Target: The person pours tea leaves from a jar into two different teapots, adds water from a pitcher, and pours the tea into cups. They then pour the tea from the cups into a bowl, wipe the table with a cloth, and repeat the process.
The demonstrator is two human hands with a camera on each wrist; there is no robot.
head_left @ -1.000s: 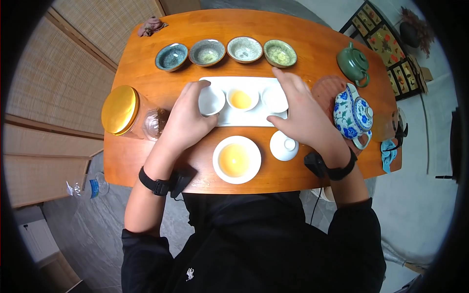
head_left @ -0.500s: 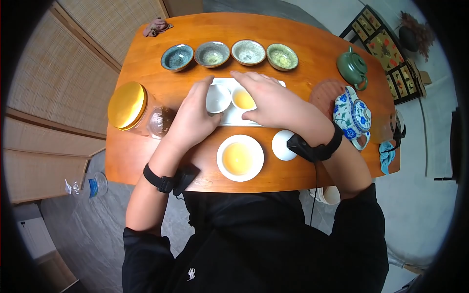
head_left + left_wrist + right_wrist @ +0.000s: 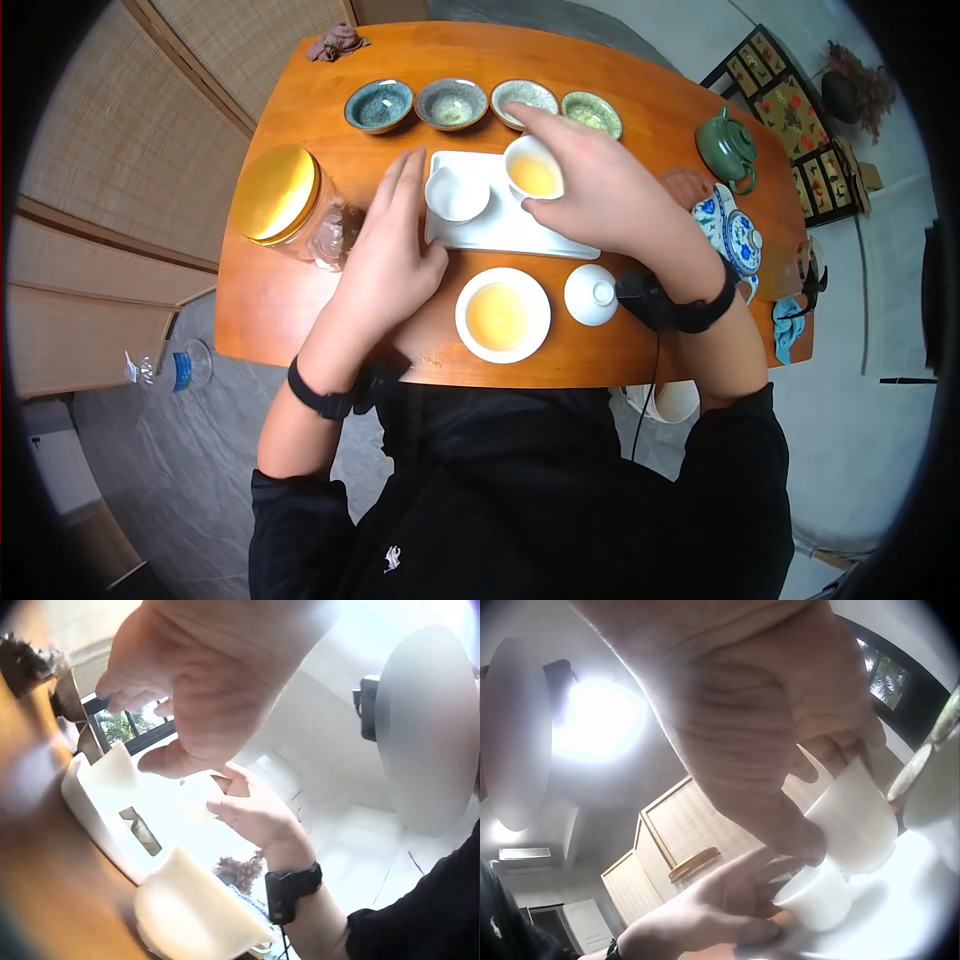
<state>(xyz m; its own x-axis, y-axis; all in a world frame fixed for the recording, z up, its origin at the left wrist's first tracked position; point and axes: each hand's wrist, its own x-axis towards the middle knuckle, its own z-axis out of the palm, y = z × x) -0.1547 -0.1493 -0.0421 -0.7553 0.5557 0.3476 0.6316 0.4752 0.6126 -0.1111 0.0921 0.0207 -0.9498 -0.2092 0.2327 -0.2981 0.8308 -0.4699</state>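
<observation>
One small white cup of amber tea (image 3: 535,178) is at the long white tray's (image 3: 490,236) far side, pinched in the right hand's (image 3: 608,190) grip. From my end it's just shifted away from the other white cup (image 3: 458,196), so I'd guess that hand is moving it solo. The left hand's (image 3: 388,255) grip is apart, near that cup. Orange-brown wooden bench (image 3: 270,325), woven screens (image 3: 110,130), grey floor (image 3: 165,450).

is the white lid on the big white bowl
No, the white lid lies on the table beside the big white bowl, whose yellow liquid shows uncovered.
</observation>
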